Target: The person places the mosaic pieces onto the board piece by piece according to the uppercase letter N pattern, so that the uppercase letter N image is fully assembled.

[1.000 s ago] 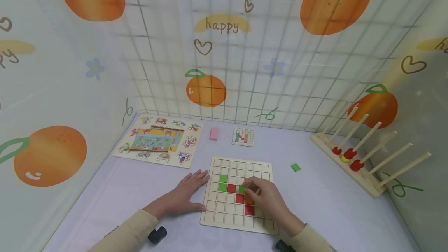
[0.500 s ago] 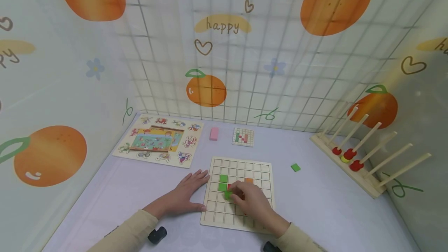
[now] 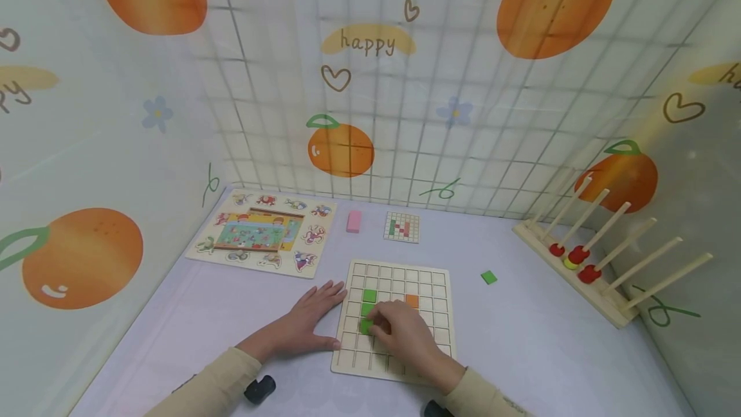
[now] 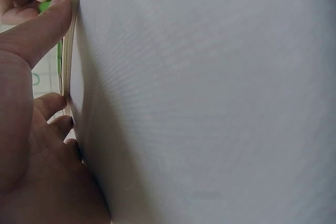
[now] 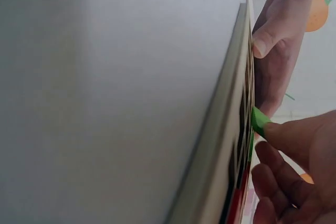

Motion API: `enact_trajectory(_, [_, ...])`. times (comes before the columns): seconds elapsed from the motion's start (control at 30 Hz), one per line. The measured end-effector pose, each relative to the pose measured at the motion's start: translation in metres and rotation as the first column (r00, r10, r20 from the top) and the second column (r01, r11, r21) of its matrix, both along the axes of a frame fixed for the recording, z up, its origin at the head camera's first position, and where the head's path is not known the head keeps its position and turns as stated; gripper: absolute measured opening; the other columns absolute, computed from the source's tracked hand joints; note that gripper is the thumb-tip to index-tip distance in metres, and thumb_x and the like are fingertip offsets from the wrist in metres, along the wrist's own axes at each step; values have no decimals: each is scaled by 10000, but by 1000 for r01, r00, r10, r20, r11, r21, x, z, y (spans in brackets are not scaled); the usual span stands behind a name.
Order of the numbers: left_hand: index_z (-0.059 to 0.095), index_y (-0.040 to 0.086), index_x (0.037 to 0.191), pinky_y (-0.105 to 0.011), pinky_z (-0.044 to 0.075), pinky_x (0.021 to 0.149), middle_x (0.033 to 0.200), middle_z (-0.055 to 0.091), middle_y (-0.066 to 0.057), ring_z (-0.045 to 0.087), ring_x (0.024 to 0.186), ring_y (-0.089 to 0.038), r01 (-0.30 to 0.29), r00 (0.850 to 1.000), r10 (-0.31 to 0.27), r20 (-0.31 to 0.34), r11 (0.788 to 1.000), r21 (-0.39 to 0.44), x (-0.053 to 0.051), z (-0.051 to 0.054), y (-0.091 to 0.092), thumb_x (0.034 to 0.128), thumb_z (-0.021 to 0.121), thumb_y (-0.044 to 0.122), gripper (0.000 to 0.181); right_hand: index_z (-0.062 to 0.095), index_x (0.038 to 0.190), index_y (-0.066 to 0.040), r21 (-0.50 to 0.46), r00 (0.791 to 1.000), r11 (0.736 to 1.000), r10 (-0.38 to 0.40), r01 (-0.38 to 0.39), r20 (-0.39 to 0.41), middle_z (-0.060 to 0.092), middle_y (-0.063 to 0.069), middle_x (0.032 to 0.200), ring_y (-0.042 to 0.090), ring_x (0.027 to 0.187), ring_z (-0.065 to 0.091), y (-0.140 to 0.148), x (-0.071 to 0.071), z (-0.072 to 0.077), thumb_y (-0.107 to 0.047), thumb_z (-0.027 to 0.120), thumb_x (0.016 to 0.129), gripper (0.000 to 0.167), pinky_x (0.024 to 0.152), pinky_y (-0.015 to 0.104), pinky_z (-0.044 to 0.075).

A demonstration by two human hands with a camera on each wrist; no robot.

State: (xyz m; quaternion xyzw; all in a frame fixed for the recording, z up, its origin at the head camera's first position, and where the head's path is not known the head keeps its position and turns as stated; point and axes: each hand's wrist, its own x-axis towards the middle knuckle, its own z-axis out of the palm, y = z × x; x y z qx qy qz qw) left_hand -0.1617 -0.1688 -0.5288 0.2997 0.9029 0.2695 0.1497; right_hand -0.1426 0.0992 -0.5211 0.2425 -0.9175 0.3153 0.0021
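Note:
A square wooden grid board (image 3: 353, 359) lies flat on the table. Between thumb and fingers my right hand (image 3: 405, 336) pinches a green square tile (image 3: 366, 327), just below two green tiles (image 3: 368, 296) in the same column. In the right wrist view this tile (image 5: 259, 121) is tilted, one edge against the board. An orange tile (image 3: 411, 301) shows beyond the right hand, which hides the middle of the grid. My left hand (image 3: 307, 322) is spread with straight fingers, palm down, touching the board's left edge; in the left wrist view its thumb lies against that edge.
A small pattern card (image 3: 402, 227) and a pink block (image 3: 354, 221) lie behind the board. At back left is a picture puzzle board (image 3: 263, 231). A loose green tile (image 3: 489, 277) lies to the right, before a wooden peg rack (image 3: 579, 272) with red and yellow beads.
My right hand has carried the green tile leftward across the board and slightly nearer, to the column of green tiles. The left hand has stayed in place.

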Motion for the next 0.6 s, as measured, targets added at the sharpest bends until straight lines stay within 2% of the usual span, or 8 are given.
enact_trajectory(0.23, [286,150,1620,-504,39,1279,1701,175,-2,48,1574,-239,-5,1000,5,3,1000,-10,0,-1,0,872,714,602,973,739,1000,-228,61,999,998,-4,7,-48,665,-146,925,20,814,519,-5,0,-1,-228,822,864,159,712,223,495])
enact_trajectory(0.47, [279,154,1622,-502,31,1279,1701,173,0,45,1574,-236,-10,1000,10,5,1000,-7,-1,-2,1,864,714,615,988,737,1005,-205,105,994,994,-5,17,-111,669,-117,993,90,942,606,-5,3,-1,-238,837,847,190,845,309,551])
enact_trajectory(0.6, [271,151,1624,-504,32,1279,1703,169,-4,47,1574,-243,-8,1000,8,3,1000,-11,-2,-2,1,863,712,617,995,740,1000,-194,116,992,993,4,11,-124,669,-110,985,90,928,610,-4,3,1,-230,833,851,179,830,300,554])
